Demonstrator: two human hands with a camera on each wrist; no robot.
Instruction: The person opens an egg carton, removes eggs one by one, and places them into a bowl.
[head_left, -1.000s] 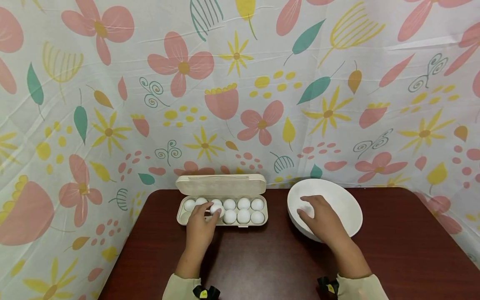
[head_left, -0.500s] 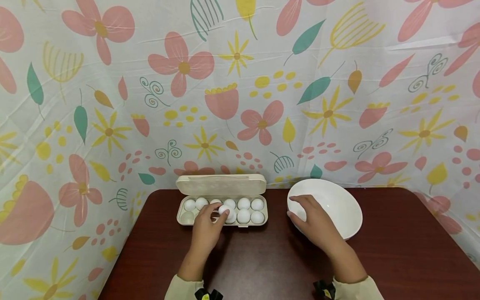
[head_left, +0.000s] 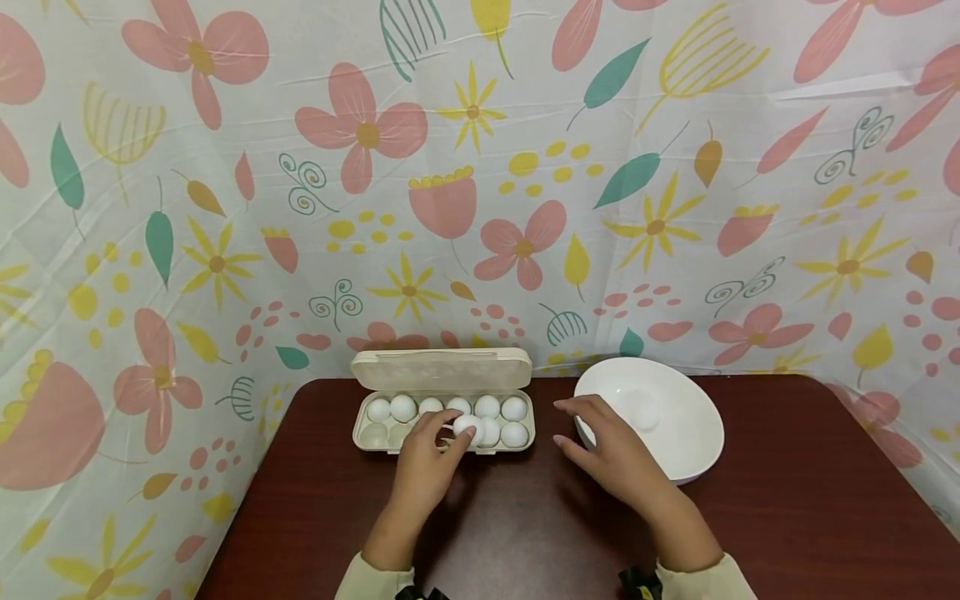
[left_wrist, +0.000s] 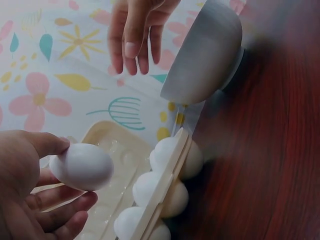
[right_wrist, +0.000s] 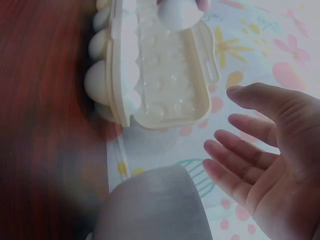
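Observation:
An egg [head_left: 466,427] is pinched between the thumb and fingers of my left hand [head_left: 424,468], raised over the front row of the egg carton [head_left: 442,371]. The left wrist view shows this egg [left_wrist: 83,167] apart from those in the carton. My right hand [head_left: 617,454] hovers by the left rim of the white bowl [head_left: 708,425], fingers spread and holding nothing. In the right wrist view that hand [right_wrist: 277,150] has loosely extended fingers. Inside the bowl lies a white egg [head_left: 642,410], faint against the white surface.
The carton's lid stands up at the back. Several white eggs [head_left: 513,434] fill its slots, while the left front slots [head_left: 374,435] hold none. Carton and bowl stand on a dark red-brown table [head_left: 517,533], before a flower-printed cloth [head_left: 480,208].
My left hand has lifted the egg and carried it right along the carton. My right hand has left the bowl's inside, moving left past its rim; an egg now shows in the bowl.

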